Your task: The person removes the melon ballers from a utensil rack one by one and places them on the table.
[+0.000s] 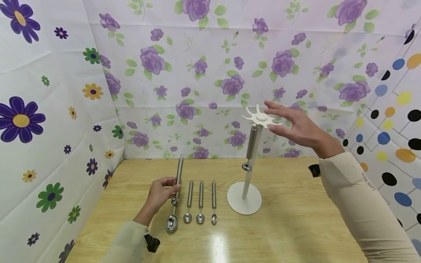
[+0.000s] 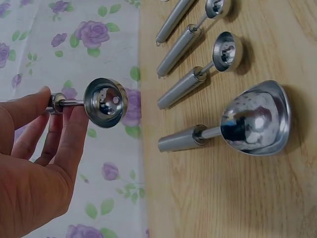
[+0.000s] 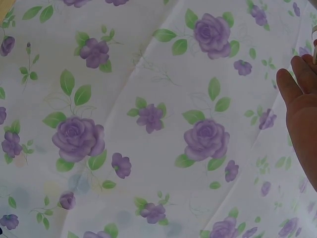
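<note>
My left hand pinches the steel handle of a small round metal scoop between thumb and fingers, raised off the table. Beneath it, a large metal scoop lies on the wood, its handle partly covered in the head view. To the right lie two small round scoops and a narrow oval scoop, side by side. My right hand is at the hooked top of a white stand, fingers extended and thumb below; contact is unclear. Another small scoop hangs from one hook.
The wooden table carries the stand at right of centre. Flowered cloth forms the back wall, with patterned cloths at left and right. The stand's curved hooks spread outward at its top.
</note>
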{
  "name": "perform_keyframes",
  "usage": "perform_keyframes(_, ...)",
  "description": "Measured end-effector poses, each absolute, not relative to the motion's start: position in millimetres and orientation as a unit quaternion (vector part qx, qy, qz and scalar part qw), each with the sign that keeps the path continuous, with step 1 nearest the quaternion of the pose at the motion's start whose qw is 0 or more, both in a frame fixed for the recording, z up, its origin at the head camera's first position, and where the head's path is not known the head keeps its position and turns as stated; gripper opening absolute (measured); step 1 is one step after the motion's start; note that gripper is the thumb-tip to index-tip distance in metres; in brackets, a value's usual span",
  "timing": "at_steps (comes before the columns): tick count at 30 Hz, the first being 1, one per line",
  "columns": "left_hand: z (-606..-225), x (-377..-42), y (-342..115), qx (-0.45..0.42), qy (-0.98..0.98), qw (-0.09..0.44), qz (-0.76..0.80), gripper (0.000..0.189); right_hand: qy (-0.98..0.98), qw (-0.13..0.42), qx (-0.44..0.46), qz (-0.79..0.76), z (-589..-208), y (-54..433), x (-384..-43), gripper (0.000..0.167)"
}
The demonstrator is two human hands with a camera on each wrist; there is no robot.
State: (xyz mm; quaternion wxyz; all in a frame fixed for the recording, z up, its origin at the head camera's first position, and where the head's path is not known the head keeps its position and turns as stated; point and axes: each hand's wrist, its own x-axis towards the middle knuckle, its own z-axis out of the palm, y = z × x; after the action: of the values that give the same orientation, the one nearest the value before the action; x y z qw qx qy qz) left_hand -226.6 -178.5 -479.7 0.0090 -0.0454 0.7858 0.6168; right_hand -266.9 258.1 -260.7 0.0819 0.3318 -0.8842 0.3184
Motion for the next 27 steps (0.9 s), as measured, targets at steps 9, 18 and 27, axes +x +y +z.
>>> perform_keyframes(9,-489,-225,-187,-0.065,0.785,0.008,0.616,0.033,-0.886,0.084,0.333,0.311,-261,258,-267,0.056)
perform_keyframes(18,-505,-225,-201,-0.087,0.809,0.002,0.582,0.037,-0.883,0.086,0.337,0.314,-261,258,-268,0.055)
perform_keyframes(27,-515,-223,-214,-0.113,0.815,0.015,0.569,0.036,-0.883,0.085,0.337,0.316,-260,257,-268,0.055)
